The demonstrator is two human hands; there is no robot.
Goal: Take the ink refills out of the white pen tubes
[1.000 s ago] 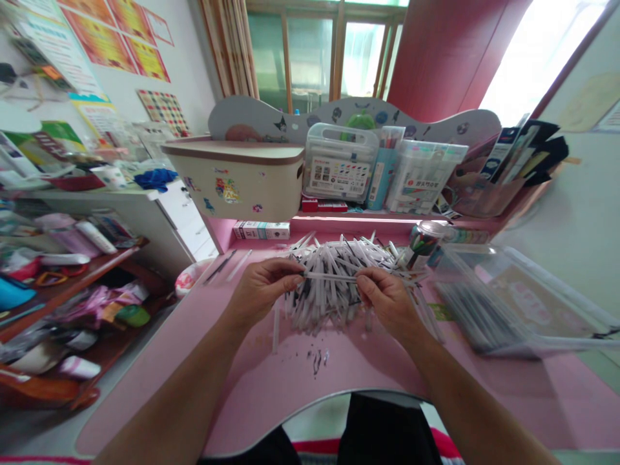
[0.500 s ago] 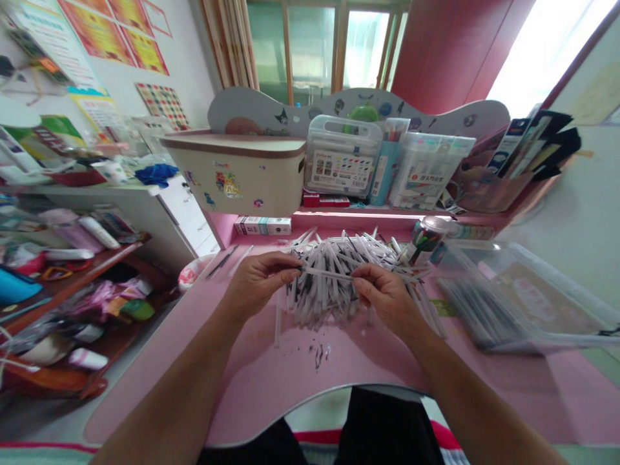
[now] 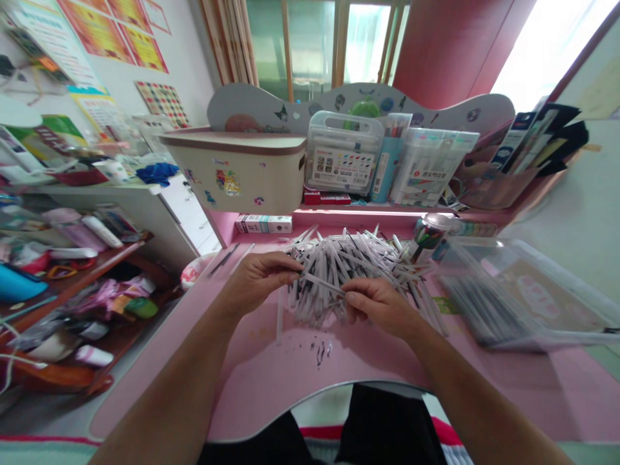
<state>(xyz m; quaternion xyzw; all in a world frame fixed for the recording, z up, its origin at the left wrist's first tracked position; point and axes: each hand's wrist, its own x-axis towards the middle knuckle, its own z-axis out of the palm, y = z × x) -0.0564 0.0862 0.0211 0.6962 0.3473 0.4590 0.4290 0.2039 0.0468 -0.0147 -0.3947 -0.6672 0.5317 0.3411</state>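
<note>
Both hands hold a slim whitish pen refill point(image 3: 323, 283) between them, its right end tilted down. My left hand point(image 3: 264, 278) pinches one end between thumb and fingertips. The fingers of my right hand point(image 3: 375, 299) are closed around the other end. Beneath and behind the hands lies a large heap of similar pen refills point(image 3: 314, 307), whitish with dark parts. One loose refill point(image 3: 279, 316) lies left of the heap. Small dark scraps point(image 3: 320, 353) are scattered on the pink desk point(image 3: 271, 394) in front.
A clear plastic box point(image 3: 489, 323) holding dark, slender items stands right of the heap. A can with pens point(image 3: 431, 234) is behind it. Along the shelf are a beige lidded bin point(image 3: 271, 174), marker cases point(image 3: 343, 155) and a pen holder point(image 3: 494, 187). Dark sticks point(image 3: 223, 259) lie left.
My right hand has moved slightly left and down, its fingers curling more. The refill, level before, now slants down to the right. My left hand has hardly moved.
</note>
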